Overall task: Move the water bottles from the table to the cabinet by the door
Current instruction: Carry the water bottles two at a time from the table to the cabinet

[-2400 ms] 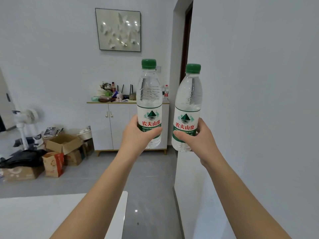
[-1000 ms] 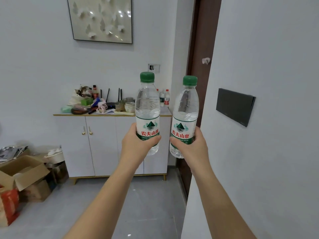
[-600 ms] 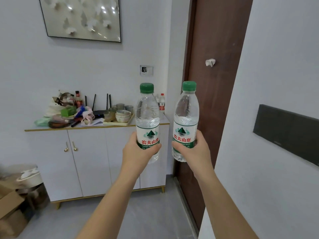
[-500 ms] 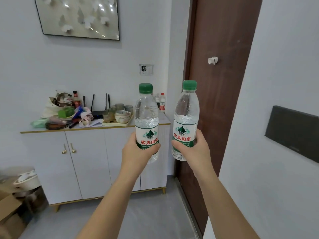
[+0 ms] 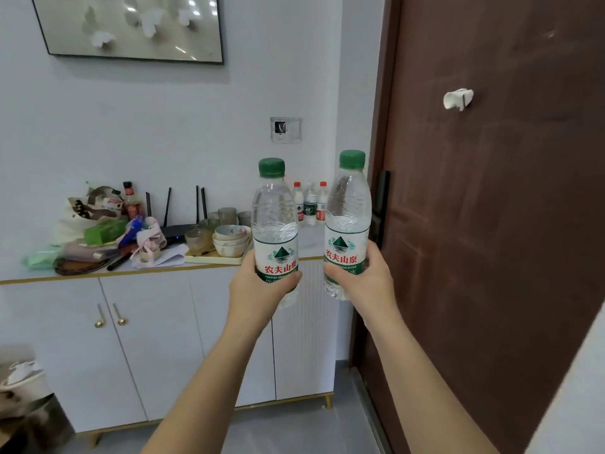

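My left hand [image 5: 258, 288] grips a clear water bottle [image 5: 274, 217] with a green cap, upright, at chest height. My right hand [image 5: 363, 283] grips a second green-capped water bottle [image 5: 347, 208], also upright, a little to the right. Both bottles hang in the air in front of the white cabinet [image 5: 157, 339], whose top edge runs just behind them. Three small bottles [image 5: 309, 204] stand at the cabinet top's right end, against the wall.
The cabinet top carries a tray of bowls [image 5: 229, 244], a black router [image 5: 176, 224], bags and clutter [image 5: 95, 231] on its left half. A brown door [image 5: 491, 224] stands right of the cabinet. A framed picture [image 5: 131, 27] hangs above. Boxes [image 5: 26, 404] sit on the floor left.
The cabinet and door have grown larger and nearer in view. Both hands keep holding the bottles upright, side by side, as before.
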Demonstrator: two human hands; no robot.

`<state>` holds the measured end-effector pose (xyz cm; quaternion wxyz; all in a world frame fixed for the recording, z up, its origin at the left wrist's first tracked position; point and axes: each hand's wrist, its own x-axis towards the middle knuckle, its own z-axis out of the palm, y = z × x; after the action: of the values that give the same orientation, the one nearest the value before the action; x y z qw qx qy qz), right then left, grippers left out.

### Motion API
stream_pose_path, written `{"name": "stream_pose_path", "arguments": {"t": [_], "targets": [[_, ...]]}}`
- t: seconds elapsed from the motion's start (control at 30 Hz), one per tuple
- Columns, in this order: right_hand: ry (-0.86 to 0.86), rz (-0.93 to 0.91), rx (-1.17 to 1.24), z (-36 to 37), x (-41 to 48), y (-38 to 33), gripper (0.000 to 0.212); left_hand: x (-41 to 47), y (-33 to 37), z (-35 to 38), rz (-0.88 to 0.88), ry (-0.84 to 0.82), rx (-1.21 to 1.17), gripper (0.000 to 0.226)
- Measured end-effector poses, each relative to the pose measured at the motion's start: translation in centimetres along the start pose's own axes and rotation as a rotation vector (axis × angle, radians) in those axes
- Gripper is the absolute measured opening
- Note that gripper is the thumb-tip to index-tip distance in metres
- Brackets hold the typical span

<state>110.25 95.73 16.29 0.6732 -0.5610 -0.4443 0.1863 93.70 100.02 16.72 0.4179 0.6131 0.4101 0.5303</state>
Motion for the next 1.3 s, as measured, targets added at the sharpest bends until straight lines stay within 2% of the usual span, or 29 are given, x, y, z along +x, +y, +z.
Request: {"name": "stream_pose_path", "arguments": {"t": [0.43,0.73,1.0,1.3], "targets": [[0.031,0.023,-0.015,3.4,18.2,8.4,0.055,18.4,-6.0,6.2,0.029,0.029,0.048,0.045],[0.08,0.059,-0.052,7.3,30.6,16.1,0.058,32.7,-12.2,11.2,0.021,-0.035,0.03,0.04],[0.151,0.109,-0.118,11.2,42.9,21.3,0.058,47.0,-16.8,16.1,0.037,-0.131,0.025,0.048],[0.12,0.252,-0.203,12.8,49.8,30.4,0.056,53.4,-24.8,21.1,-0.085,-0.195,0.047,0.055]]}}
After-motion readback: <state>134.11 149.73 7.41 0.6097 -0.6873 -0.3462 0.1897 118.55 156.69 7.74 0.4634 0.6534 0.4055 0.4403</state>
